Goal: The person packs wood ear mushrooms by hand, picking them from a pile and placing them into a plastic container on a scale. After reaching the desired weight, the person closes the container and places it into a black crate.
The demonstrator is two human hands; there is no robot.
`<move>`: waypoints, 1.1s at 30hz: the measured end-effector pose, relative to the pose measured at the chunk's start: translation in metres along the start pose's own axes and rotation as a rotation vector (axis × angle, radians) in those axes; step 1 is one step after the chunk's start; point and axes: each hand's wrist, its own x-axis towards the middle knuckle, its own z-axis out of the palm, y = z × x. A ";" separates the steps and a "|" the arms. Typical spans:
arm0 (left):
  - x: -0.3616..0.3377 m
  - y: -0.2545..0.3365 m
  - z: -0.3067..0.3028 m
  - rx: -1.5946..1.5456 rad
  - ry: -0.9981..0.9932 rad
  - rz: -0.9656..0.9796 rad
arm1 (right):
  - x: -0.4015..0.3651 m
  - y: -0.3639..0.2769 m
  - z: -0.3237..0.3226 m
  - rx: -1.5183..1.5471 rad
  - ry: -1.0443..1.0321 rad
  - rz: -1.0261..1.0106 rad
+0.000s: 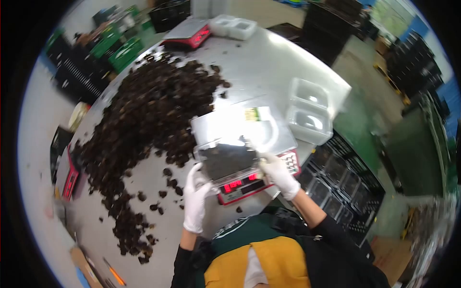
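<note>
A clear plastic box (229, 162) with dark contents is held between my two gloved hands, in front of and partly over a digital scale (283, 137). My left hand (197, 198), in a white glove, grips the box's left edge. The white-gloved right hand (279, 176) closes on the right edge, beside the scale's keypad. Red digits glow on the scale's display below the box. A heap of dark brown, mushroom-like pieces (149, 105) spreads over the table to the left, some lying loose near my left hand.
Stacked clear trays (309, 113) stand on the metal table (259, 57) to the right. Below the edge, a black crate (343, 182) holds several clear boxes. Other scales sit at the back (189, 36) and far left (69, 177). An orange-handled tool (115, 274) lies lower left.
</note>
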 end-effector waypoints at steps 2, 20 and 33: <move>-0.004 -0.004 0.008 -0.018 0.026 0.026 | 0.000 0.001 0.003 -0.046 0.054 -0.025; -0.019 -0.030 0.067 0.142 -0.467 0.075 | -0.152 -0.007 -0.189 -0.162 0.802 -0.170; 0.047 -0.039 -0.032 0.546 0.271 0.554 | -0.017 0.088 -0.270 -0.596 0.671 -0.221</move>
